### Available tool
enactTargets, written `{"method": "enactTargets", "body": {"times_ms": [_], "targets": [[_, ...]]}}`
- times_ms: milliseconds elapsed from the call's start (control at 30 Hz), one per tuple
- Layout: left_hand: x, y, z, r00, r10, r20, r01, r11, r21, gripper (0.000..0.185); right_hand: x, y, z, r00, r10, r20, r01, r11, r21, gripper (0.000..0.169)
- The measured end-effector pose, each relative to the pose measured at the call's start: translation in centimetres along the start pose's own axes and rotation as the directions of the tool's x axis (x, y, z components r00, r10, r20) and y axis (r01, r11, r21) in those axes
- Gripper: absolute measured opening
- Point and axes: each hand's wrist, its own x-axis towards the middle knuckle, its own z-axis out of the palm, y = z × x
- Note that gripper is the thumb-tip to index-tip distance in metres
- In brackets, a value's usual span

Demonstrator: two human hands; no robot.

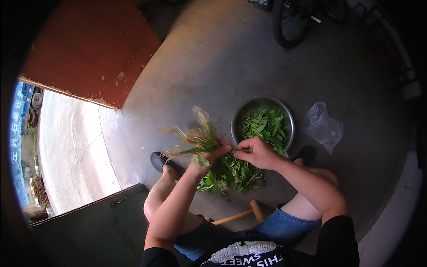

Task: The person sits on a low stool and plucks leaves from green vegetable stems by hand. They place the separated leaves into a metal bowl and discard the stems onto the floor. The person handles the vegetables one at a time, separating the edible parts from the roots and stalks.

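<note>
My left hand [215,153] is closed around a bunch of leafy green vegetables [203,145], whose pale, stringy roots point up and to the left. Close beside it, my right hand [257,153] pinches a thin green piece between thumb and fingertips. Beyond the right hand, a round stainless steel basin [236,118] on the floor holds cut or broken green leaves and stems [267,126]. Below both hands lies a loose heap of greens [243,177] on the concrete, partly hidden by the bunch.
A crumpled clear plastic bag [323,126] lies right of the basin. Between my legs is part of a wooden or bamboo stool [255,212]. A red-brown door panel [96,50] and a dark green one [90,227] flank the bright doorway. A bicycle wheel [283,30] stands at the far side.
</note>
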Motion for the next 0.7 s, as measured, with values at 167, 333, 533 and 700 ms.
{"method": "enactTargets", "body": {"times_ms": [167,333,533,700], "targets": [[0.0,-0.7,-0.2,0.999,-0.007,0.031,0.007,1.000,0.000,0.017,-0.2,0.5,-0.5,0.999,-0.052,-0.007,0.053,0.996,0.077,0.013],[-0.2,0.3,-1.0,0.996,-0.051,-0.076,0.048,0.998,-0.041,0.021,-0.3,-0.8,-2.8,0.996,0.063,-0.063,-0.043,0.958,0.285,0.014],[0.2,-0.1,-0.8,0.999,-0.013,-0.031,0.000,0.921,-0.390,0.008,-0.2,-0.6,-1.9,0.994,0.076,0.082,-0.099,0.941,0.323,0.005],[0.6,0.6,-1.0,0.988,-0.135,-0.071,0.066,0.796,-0.601,0.011,-0.7,1.1,1.3,0.999,-0.017,0.047,0.019,0.999,-0.050,0.014]]}}
